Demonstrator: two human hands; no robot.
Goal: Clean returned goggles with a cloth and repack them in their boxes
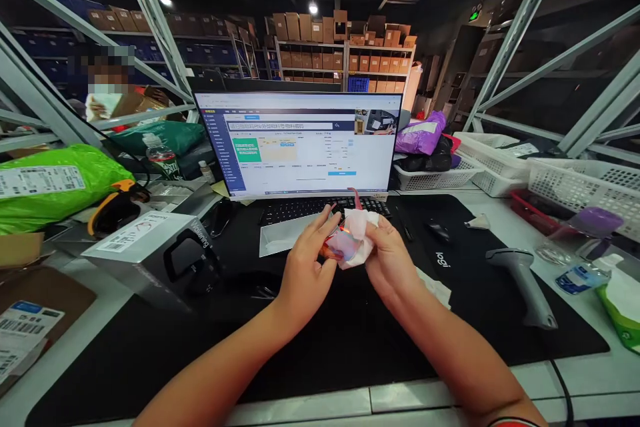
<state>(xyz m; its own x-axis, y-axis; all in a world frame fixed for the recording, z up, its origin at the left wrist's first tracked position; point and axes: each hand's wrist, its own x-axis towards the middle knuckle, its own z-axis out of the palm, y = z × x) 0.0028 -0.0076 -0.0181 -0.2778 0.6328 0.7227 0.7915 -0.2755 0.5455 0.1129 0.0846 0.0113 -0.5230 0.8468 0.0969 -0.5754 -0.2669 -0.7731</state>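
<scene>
Both my hands meet over the black desk mat (pixel 350 340), just in front of the keyboard (pixel 310 208). My left hand (pixel 307 260) and my right hand (pixel 390 257) are both closed on a small crumpled white and pink packet (pixel 354 240) with a red and orange patch showing. The left fingers pinch its left edge, the right fingers wrap its right side. A grey flat bag (pixel 285 235) lies under the hands by the keyboard. The monitor (pixel 300 143) stands right behind.
A grey box (pixel 150 247) sits at left beside a green parcel (pixel 50 183). A barcode scanner (pixel 525 280) lies at right, a mouse (pixel 440 230) nearer. White baskets (pixel 575 190) line the right edge. A masked person (pixel 107 90) sits at back left.
</scene>
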